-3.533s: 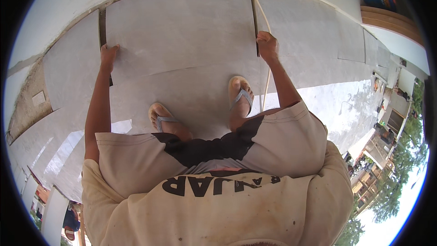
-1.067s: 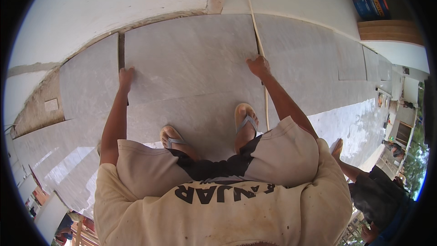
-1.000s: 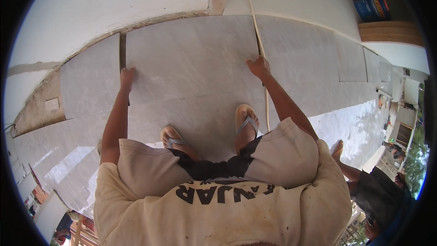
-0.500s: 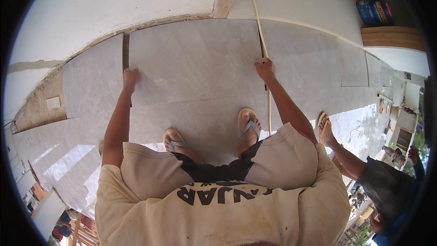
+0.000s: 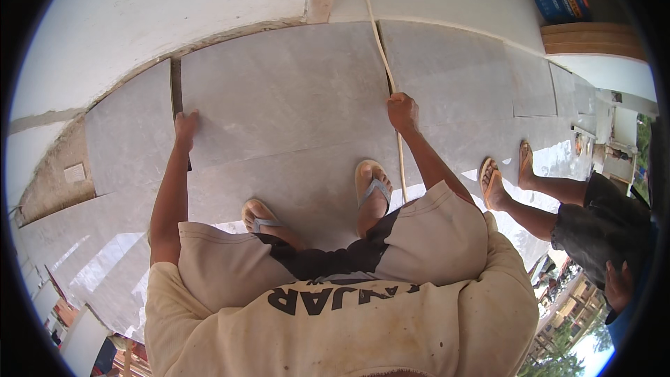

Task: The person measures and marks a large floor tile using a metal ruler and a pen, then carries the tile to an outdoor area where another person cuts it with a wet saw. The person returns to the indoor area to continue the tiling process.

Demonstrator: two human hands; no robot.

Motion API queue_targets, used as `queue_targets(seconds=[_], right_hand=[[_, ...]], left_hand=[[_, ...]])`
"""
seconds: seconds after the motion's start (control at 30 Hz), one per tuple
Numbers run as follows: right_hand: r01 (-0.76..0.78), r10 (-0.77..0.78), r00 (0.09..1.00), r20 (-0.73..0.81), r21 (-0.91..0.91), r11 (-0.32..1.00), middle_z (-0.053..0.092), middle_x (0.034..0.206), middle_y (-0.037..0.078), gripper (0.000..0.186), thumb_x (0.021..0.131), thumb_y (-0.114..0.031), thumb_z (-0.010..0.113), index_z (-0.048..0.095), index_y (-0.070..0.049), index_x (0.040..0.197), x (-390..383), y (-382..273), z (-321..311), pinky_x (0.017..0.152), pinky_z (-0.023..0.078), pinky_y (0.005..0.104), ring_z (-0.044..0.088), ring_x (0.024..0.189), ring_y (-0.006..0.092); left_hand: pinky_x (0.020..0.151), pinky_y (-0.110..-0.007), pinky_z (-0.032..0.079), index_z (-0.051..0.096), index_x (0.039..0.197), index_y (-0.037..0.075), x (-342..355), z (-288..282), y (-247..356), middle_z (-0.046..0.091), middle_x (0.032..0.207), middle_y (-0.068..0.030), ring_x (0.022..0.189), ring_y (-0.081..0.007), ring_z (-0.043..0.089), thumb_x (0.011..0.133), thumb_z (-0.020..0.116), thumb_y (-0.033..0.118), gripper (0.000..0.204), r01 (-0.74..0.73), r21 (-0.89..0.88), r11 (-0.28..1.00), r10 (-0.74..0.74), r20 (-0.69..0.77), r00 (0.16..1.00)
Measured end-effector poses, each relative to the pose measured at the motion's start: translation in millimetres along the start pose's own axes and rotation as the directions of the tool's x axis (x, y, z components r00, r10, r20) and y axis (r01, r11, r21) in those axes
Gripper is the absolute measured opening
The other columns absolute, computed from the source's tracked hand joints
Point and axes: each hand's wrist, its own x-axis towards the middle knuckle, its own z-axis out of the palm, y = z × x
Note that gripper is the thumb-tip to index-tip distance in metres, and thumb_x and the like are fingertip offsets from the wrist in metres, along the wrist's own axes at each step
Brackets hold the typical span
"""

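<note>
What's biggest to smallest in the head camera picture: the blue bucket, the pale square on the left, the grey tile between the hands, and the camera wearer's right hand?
1. Grey tile, largest
2. Blue bucket
3. Right hand
4. Pale square, smallest

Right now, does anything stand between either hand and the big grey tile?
Nothing visible between the left hand and the grey tile. Along the tile's right edge, a pale cable meets the right hand; whether it is pinched there is hidden.
</note>
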Motion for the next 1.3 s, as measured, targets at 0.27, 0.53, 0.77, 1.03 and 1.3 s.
queue_targets(seconds=[0.27, 0.53, 0.77, 1.03, 1.3], right_hand=[[-0.006, 0.041, 0.991, 0.124, -0.273, 0.962, 0.067, 0.105, 0.022, 0.031, 0.084, -0.03, 0.057, 0.068, -0.006, 0.101, -19, -10, -7, 0.088, 0.05, 0.0479, 0.063, 0.102, 0.0391], [-0.051, 0.075, 0.988, 0.135, -0.174, 0.983, 0.066, 0.108, 0.023, 0.044, 0.082, -0.036, 0.062, 0.065, -0.003, 0.112, -15, 7, 0, 0.093, 0.048, 0.0456, 0.061, 0.107, 0.0385], [-0.121, 0.183, 0.965, 0.188, -0.299, 0.947, 0.056, 0.121, 0.026, 0.053, 0.079, -0.038, 0.065, 0.063, 0.001, 0.115, -35, -3, -4, 0.098, 0.046, 0.0438, 0.055, 0.116, 0.0372], [-0.216, 0.237, 0.968, 0.078, -0.211, 0.953, 0.059, 0.112, 0.022, 0.047, 0.075, -0.038, 0.069, 0.066, -0.002, 0.104, -18, 11, 8, 0.09, 0.047, 0.0432, 0.058, 0.107, 0.0348], [-0.129, 0.138, 0.986, 0.09, -0.096, 0.987, 0.066, 0.094, 0.023, 0.032, 0.074, -0.031, 0.07, 0.069, -0.002, 0.089, -19, 33, 6, 0.08, 0.051, 0.0477, 0.064, 0.091, 0.0399]], left_hand=[[0.105, -0.039, 0.037, 0.04, 0.136, -0.01, -22, -4, 14, 0.051, 0.133, -0.0249, 0.124, -0.0326, 0.05, 0.084, 0.066, 0.026, 0.069, -0.035, -0.067, 0.997, 0.034, -0.009, 0.999], [0.105, -0.037, 0.036, 0.037, 0.139, -0.009, -15, 1, 8, 0.047, 0.138, -0.0237, 0.128, -0.0308, 0.046, 0.084, 0.066, 0.027, 0.071, 0.001, -0.091, 0.996, -0.003, -0.011, 1.0], [0.107, -0.039, 0.035, 0.038, 0.139, -0.009, -14, -3, 4, 0.047, 0.138, -0.023, 0.128, -0.0327, 0.046, 0.084, 0.066, 0.028, 0.071, 0.015, -0.087, 0.996, -0.01, 0.052, 0.999], [0.099, -0.037, 0.04, 0.045, 0.133, -0.009, -9, -2, 3, 0.054, 0.128, -0.0207, 0.118, -0.0284, 0.052, 0.084, 0.066, 0.024, 0.062, -0.007, -0.144, 0.99, 0.017, 0.068, 0.998], [0.092, -0.036, 0.044, 0.052, 0.124, -0.008, -16, 3, -2, 0.061, 0.115, -0.0185, 0.104, -0.0262, 0.059, 0.083, 0.067, 0.021, 0.052, -0.047, -0.129, 0.99, 0.047, -0.002, 0.999]])
